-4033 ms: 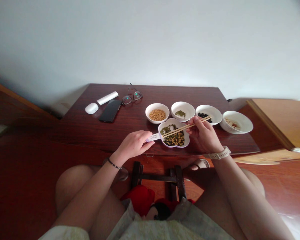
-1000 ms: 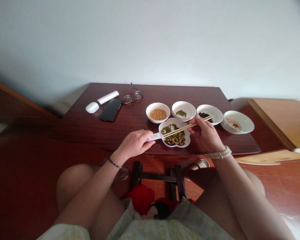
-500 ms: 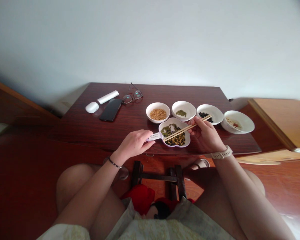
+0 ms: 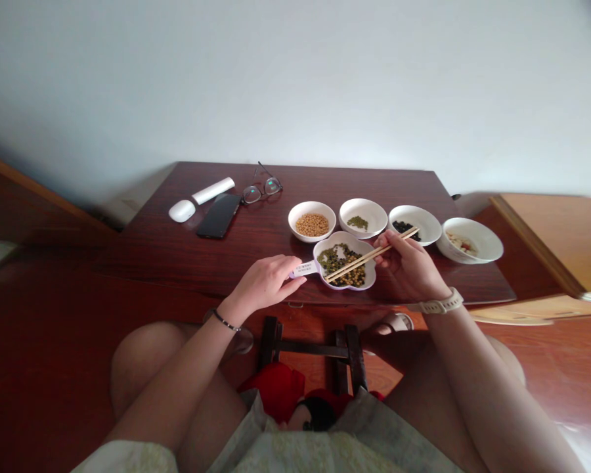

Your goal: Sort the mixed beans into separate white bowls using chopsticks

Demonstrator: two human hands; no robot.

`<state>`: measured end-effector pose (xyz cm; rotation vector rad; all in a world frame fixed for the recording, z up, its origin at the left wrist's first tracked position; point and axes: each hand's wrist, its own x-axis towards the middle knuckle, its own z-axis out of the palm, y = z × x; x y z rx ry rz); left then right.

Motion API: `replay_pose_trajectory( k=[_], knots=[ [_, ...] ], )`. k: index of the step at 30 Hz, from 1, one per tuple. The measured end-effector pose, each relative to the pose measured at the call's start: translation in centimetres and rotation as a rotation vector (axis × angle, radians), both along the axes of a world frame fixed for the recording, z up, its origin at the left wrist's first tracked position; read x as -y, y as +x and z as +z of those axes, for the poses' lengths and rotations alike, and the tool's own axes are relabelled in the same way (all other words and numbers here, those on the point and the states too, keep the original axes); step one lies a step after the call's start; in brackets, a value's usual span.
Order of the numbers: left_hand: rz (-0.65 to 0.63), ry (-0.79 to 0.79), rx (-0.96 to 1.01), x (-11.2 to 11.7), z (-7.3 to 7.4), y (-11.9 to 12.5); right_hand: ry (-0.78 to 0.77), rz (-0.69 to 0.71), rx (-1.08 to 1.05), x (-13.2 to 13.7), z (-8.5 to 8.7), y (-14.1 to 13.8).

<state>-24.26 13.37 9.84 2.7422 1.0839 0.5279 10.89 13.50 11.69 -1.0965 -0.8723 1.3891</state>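
The left hand point(image 4: 264, 284) clenches the labelled handle of a flower-shaped white dish point(image 4: 342, 233) with lilac edges, near the front of the dark reddish wooden desk point(image 4: 295, 187). The right hand's fingers point(image 4: 387, 244) grip thin wooden chopsticks point(image 4: 369, 257), whose tips lie over the dish's mixed green, black and yellow beans point(image 4: 342, 259); any held bean is too small to tell. Their upper ends cross above a white bowl of black beans point(image 4: 416, 211). Beyond stand white bowls of soybeans point(image 4: 312, 205) and mung beans point(image 4: 363, 203), plus a black smartphone point(image 4: 219, 215) and glasses point(image 4: 261, 192).
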Motion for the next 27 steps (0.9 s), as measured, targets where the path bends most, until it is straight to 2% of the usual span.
replay_pose_trajectory(
  k=[15, 22, 27],
  knots=[
    [0.001, -0.002, -0.004, 0.0, 0.07, -0.01, 0.011, -0.008, 0.096, 0.26, -0.69, 0.62],
    [0.001, -0.001, 0.0, -0.05, 0.07, 0.01, 0.034, -0.033, 0.062, 0.47, -0.37, 0.26],
    [0.001, -0.001, -0.003, 0.01, 0.24, 0.11, 0.042, -0.023, 0.112, 0.32, -0.48, 0.26]
  ],
)
